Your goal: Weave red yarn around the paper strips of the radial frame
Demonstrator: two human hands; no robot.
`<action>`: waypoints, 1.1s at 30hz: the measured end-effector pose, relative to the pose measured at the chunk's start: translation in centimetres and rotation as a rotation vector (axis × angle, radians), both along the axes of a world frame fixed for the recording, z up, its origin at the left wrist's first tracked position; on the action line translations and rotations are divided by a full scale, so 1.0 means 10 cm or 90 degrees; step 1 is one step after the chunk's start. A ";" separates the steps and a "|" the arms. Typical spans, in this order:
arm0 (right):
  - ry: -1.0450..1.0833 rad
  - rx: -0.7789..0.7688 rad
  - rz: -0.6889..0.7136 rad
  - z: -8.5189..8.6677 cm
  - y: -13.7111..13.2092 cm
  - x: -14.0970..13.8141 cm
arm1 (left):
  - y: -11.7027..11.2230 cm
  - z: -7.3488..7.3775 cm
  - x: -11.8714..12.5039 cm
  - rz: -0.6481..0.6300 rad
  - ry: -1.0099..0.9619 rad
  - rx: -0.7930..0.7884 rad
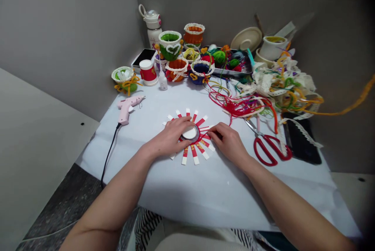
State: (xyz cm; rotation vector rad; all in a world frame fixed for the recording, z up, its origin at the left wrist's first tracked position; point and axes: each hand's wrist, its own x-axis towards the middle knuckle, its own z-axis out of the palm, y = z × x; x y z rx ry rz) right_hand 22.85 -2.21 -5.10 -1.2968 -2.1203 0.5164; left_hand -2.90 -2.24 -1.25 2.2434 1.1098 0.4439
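Note:
A paper cup (194, 156) cut into red-and-white strips lies splayed flat like a sunburst on the table. Red yarn (203, 137) runs around its round white base, threaded among the strips. My left hand (171, 135) rests over the cup's left side, thumb and fingers on either side of the base, holding it down. At the right edge of the strips, my right hand (230, 141) is closed in a pinch on a strand of the red yarn. The palm side of both hands is hidden.
Red-handled scissors (265, 147) and a black phone (303, 141) lie to the right. A pink glue gun (127, 108) with its cord is on the left. Tangled red yarn (234, 104), lace, yarn-woven cups (202, 73) and a tray (219, 72) of yarn balls line the back.

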 end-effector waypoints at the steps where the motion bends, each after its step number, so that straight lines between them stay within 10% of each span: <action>1: 0.001 0.000 -0.002 -0.01 0.00 0.00 | -0.01 0.00 0.04 0.021 0.007 0.001; 6: 0.017 -0.010 0.010 0.02 0.00 0.02 | -0.02 -0.03 0.15 0.092 0.018 0.010; 14: 0.008 0.048 0.079 0.21 -0.40 0.12 | 0.05 -0.11 0.01 -0.014 -0.018 0.019; 23: -0.105 0.147 0.135 0.01 -1.05 0.07 | 0.06 -0.11 -0.01 -0.006 -0.017 0.001; 33: -0.122 0.092 0.047 0.15 -0.49 0.16 | 0.08 -0.15 -0.02 -0.008 -0.030 -0.004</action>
